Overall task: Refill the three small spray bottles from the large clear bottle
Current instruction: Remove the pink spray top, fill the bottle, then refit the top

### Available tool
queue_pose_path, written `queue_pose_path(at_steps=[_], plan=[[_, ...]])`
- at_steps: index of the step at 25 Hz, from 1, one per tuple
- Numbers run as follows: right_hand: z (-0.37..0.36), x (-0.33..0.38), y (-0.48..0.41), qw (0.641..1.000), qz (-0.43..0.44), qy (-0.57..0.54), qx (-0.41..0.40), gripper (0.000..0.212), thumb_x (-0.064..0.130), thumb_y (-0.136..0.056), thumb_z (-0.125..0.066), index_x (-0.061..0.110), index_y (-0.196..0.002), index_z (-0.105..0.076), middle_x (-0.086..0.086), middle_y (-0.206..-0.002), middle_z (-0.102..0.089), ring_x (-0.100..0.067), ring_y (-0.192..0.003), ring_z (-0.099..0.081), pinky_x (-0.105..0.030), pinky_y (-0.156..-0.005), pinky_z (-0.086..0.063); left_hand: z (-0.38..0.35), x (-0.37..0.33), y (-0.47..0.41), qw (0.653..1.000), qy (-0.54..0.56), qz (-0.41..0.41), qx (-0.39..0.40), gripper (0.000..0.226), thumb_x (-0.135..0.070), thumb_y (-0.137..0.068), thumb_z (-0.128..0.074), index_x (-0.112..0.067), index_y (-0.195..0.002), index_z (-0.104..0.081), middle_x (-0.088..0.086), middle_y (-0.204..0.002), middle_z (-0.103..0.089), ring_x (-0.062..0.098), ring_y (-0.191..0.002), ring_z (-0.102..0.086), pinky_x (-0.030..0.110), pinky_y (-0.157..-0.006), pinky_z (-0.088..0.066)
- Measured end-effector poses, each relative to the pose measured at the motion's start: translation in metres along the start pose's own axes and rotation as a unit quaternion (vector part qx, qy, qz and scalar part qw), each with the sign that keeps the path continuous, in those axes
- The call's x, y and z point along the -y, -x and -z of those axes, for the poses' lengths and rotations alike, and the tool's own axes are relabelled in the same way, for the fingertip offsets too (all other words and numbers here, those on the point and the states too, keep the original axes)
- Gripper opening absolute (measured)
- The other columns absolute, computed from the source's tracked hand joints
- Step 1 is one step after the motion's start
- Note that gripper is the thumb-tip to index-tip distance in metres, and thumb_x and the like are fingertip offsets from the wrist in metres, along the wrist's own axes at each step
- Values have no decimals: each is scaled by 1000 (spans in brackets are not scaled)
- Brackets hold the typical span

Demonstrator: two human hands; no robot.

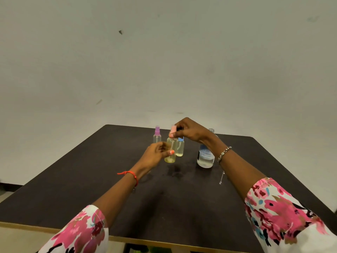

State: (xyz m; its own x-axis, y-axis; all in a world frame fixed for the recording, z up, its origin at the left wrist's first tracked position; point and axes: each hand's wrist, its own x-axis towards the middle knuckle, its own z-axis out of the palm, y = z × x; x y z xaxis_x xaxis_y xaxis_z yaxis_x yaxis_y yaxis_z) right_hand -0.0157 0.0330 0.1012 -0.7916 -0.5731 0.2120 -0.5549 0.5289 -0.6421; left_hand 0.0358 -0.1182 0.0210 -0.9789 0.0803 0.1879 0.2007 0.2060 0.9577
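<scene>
My left hand (156,152) grips a small spray bottle (171,152) of yellowish liquid standing near the table's middle. My right hand (189,130) pinches its pink spray cap (172,131) at the bottle's top. Just behind stands a second small bottle with a blue cap (180,147), also holding yellowish liquid. Further back left is a third small bottle with a purple cap (157,136), which looks clear. The large clear bottle (205,156) with a blue label stands to the right, partly hidden by my right wrist, its open neck showing above.
The dark table (109,189) has a pale wooden front edge. A wet-looking patch (176,171) lies in front of the bottles. A thin small metallic object (221,178) lies under my right forearm. A plain wall rises behind.
</scene>
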Motion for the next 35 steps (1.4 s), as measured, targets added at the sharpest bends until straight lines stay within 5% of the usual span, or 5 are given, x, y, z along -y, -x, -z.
queue_pose_path(at_steps=[15,18,26,31,35], plan=[[-5,1,7,996,-68,-28,-47,39,23,-81,-69,4,-51,-51,-4,-50,-37,-13,-48,-34,-21,-50,-29,-27,-14,2,999,-9,-17,36,28,-30,-96,-40,-17,-120,-36,1,-115,-47,9,-99,-50,15,-70,-42],[-4,-5,7,997,-23,-59,-46,38,21,-81,-68,-16,-73,-60,-13,-59,-45,-19,-57,-40,-26,-56,-34,-23,-19,5,998,46,-9,51,25,-27,-95,-43,-16,-118,-42,-1,-107,-54,5,-91,-55,16,-69,-45],[14,-19,9,977,-7,-188,97,40,-7,-83,-56,-3,-123,-50,-14,-99,-64,-19,-91,-64,-25,-84,-53,-17,-21,12,992,19,-13,122,34,-21,-95,-43,-16,-129,-39,-9,-98,-55,4,-89,-56,18,-76,-48],[13,-9,8,997,-51,46,45,31,27,-79,-70,0,-95,-64,-10,-77,-66,-4,-55,-58,-15,-56,-46,-14,-14,9,991,-57,-9,122,41,-24,-95,-44,-14,-133,-33,1,-119,-49,14,-109,-49,24,-87,-43],[14,-9,10,995,-20,56,78,24,16,-78,-71,-3,-91,-69,-6,-71,-66,-2,-54,-59,-16,-60,-46,-12,-9,8,986,-98,-11,132,29,-24,-96,-43,-12,-122,-39,5,-110,-49,16,-104,-49,24,-83,-45]])
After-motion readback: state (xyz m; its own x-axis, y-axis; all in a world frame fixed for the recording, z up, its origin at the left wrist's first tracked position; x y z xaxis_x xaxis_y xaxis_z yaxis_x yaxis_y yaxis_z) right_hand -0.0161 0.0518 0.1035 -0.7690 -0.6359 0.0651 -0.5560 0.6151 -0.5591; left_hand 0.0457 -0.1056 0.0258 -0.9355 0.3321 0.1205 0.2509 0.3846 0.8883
